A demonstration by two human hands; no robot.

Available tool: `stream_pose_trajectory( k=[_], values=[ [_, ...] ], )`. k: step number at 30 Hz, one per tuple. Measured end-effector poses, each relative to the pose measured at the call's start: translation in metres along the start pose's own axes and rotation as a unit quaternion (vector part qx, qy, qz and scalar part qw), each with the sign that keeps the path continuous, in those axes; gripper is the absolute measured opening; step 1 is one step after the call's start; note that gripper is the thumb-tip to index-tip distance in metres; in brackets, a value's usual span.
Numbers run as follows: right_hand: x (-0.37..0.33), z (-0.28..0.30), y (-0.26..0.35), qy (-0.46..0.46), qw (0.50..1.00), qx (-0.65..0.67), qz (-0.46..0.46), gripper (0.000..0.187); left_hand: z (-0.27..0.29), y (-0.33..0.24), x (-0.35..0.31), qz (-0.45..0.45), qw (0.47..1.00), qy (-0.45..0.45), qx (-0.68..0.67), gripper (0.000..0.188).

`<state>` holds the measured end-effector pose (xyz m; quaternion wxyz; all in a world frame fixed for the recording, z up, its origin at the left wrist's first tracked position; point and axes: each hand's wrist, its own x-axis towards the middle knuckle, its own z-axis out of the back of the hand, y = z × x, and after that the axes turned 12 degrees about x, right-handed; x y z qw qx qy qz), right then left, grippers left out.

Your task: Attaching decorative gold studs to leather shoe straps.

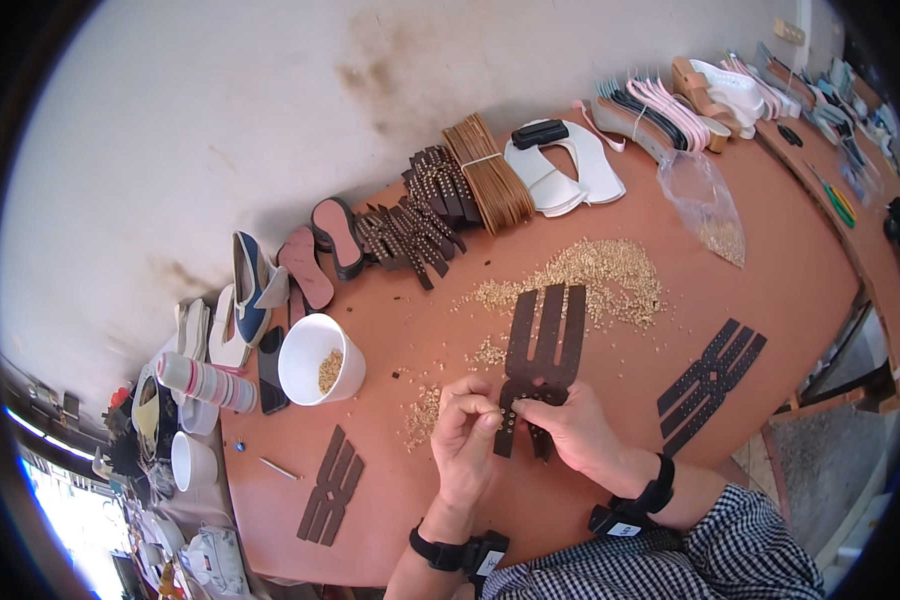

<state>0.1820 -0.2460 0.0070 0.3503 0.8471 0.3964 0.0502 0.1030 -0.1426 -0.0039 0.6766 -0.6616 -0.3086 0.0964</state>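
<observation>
My right hand [582, 432] grips a dark brown shoe-upper piece [545, 345] cut into several straps, with its thumb across the narrow middle. The piece is held up over the table, its long straps pointing away from me. A few gold studs show on the near left strap. My left hand [464, 432] is closed in a pinch at that strap's edge; whatever sits between its fingertips is too small to make out. Just beyond, a heap of small gold studs [610, 280] is spread out, and a smaller scatter of studs [422, 415] lies left of my left hand.
Similar strap pieces lie at the left [330, 487] and right [712, 385]. A white tub [322, 360] holds some studs. Along the wall stand bundled studded straps [405, 235], brown strips [490, 175], soles and shoes. A plastic bag [705, 205] and pliers [838, 203] are at the right.
</observation>
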Motion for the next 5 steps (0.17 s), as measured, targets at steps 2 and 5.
stream_pose_trajectory(
  k=[2, 5],
  values=[
    [-0.0007, 0.0004, -0.0006, 0.002, 1.0, -0.001, -0.004, 0.008, -0.0014, -0.0004, 0.0005, -0.001, 0.999, -0.008, 0.049, 0.004],
    [-0.0006, 0.0047, -0.0028, 0.031, 1.0, -0.003, -0.002, 0.013, 0.0, 0.0024, 0.0015, 0.016, 0.998, -0.005, 0.053, 0.005]
  ],
)
